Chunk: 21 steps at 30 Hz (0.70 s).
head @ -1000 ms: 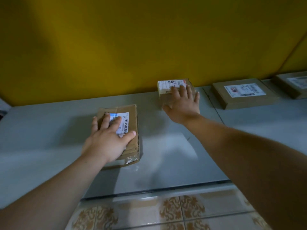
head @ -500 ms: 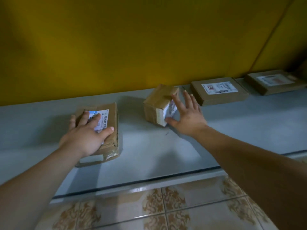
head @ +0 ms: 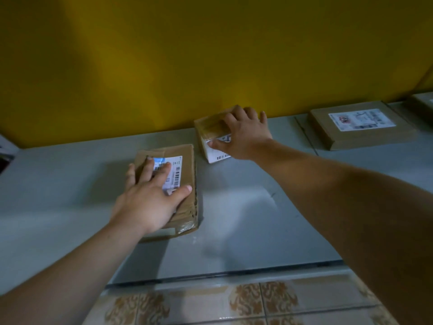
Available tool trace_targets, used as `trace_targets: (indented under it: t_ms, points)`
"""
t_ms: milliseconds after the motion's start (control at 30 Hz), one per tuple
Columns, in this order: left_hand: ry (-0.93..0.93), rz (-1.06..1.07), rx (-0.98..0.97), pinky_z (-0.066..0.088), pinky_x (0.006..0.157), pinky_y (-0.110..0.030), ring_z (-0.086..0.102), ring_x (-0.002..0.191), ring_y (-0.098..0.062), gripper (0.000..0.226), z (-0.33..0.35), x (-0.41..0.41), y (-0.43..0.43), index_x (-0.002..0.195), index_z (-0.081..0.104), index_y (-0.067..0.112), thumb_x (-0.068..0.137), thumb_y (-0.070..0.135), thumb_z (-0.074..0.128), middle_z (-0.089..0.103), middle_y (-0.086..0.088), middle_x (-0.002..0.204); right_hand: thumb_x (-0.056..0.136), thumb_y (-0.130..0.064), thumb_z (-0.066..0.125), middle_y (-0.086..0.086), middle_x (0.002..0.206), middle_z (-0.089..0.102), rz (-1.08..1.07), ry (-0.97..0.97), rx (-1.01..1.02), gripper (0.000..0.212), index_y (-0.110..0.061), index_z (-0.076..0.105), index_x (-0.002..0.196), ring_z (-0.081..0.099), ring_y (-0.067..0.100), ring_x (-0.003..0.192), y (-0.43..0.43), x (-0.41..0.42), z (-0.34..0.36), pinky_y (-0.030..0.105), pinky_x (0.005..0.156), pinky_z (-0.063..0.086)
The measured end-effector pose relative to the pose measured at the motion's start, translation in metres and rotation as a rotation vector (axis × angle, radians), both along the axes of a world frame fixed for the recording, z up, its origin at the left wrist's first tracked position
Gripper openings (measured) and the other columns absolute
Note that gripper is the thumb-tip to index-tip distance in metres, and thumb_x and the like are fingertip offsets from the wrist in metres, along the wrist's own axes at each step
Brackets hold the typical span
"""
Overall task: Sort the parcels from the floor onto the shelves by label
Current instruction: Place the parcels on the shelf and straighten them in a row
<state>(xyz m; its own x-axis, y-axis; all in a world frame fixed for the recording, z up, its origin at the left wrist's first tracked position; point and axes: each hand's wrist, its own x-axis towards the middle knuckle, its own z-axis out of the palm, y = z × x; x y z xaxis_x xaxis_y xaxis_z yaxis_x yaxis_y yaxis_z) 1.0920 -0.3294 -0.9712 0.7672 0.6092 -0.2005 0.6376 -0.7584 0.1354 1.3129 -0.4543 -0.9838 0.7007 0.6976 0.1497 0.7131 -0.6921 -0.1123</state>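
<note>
A brown cardboard parcel (head: 185, 165) with a white barcode label lies flat on the grey shelf (head: 70, 188). My left hand (head: 150, 198) rests on top of it with straight, spread fingers. Behind and to its right, near the yellow wall, stands a smaller taped parcel (head: 208, 130) with its white label on the front side. My right hand (head: 243, 134) grips this small parcel from above, fingers over its top and far edge, thumb on the labelled front.
A flat brown parcel (head: 360, 127) with a white label lies further right on the shelf, and the corner of another parcel (head: 424, 102) shows at the right edge. The yellow wall (head: 210, 55) backs the shelf. Patterned floor tiles (head: 234, 303) lie below its front edge.
The small parcel has been turned from lying tilted on its side to standing near the wall with the label facing front. My right hand moved from its side to over its top. My left hand stayed on the larger parcel.
</note>
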Motion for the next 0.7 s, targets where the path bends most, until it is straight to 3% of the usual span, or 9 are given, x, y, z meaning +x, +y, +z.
trace_targets:
  t_ms: [67,167,300,433,600,700]
  points:
    - [0.000,0.003,-0.003,0.020,0.115,-0.049,-0.017,0.148,-0.022,0.080,0.000,0.000,-0.001,0.152,0.006,0.044,0.084,0.077,0.032,-0.011,0.017,0.161,0.078,-0.081,0.048,0.008,0.149,0.030,-0.012,0.027,-0.036,0.085,-0.037,0.032,0.148,0.020,0.038,0.141,0.008,0.007,0.004,0.061,0.111,0.028]
    - [-0.004,0.009,-0.002,0.021,0.115,-0.049,-0.018,0.148,-0.021,0.080,0.001,0.000,-0.002,0.152,0.006,0.045,0.084,0.077,0.032,-0.011,0.017,0.161,0.077,-0.078,0.055,0.008,0.155,0.024,0.033,0.109,-0.049,0.088,-0.036,0.029,0.150,0.013,0.042,0.145,0.013,0.015,0.004,0.054,0.117,0.022]
    - [-0.022,0.014,-0.009,0.021,0.115,-0.049,-0.017,0.148,-0.020,0.080,0.002,-0.001,-0.003,0.152,0.009,0.044,0.084,0.077,0.033,-0.011,0.018,0.161,0.083,-0.072,0.055,0.004,0.142,0.045,0.072,0.049,-0.008,0.077,-0.034,0.037,0.148,0.037,0.038,0.129,0.004,0.012,0.006,0.041,0.103,0.036]
    - [-0.021,0.008,-0.012,0.023,0.114,-0.051,-0.017,0.148,-0.021,0.080,0.003,-0.001,-0.003,0.152,0.008,0.044,0.084,0.078,0.031,-0.012,0.017,0.161,0.087,-0.071,0.049,0.003,0.128,0.054,0.045,-0.024,-0.011,0.068,-0.027,0.050,0.138,0.045,0.035,0.117,-0.009,0.006,0.011,0.039,0.094,0.044]
    - [-0.032,0.006,-0.019,0.020,0.115,-0.050,-0.016,0.148,-0.022,0.079,0.002,-0.002,-0.004,0.152,0.008,0.044,0.084,0.077,0.032,-0.011,0.016,0.161,0.080,-0.075,0.055,0.005,0.136,0.044,0.032,-0.034,-0.125,0.077,-0.032,0.041,0.142,0.038,0.037,0.127,-0.012,0.006,0.022,0.046,0.102,0.038]
    - [-0.032,-0.003,-0.023,0.020,0.115,-0.050,-0.017,0.148,-0.022,0.080,0.003,-0.002,-0.003,0.153,0.007,0.044,0.084,0.078,0.031,-0.010,0.015,0.162,0.077,-0.067,0.067,0.007,0.149,0.031,0.012,0.188,-0.066,0.082,-0.034,0.035,0.145,0.027,0.040,0.139,-0.008,0.008,0.020,0.050,0.109,0.035]
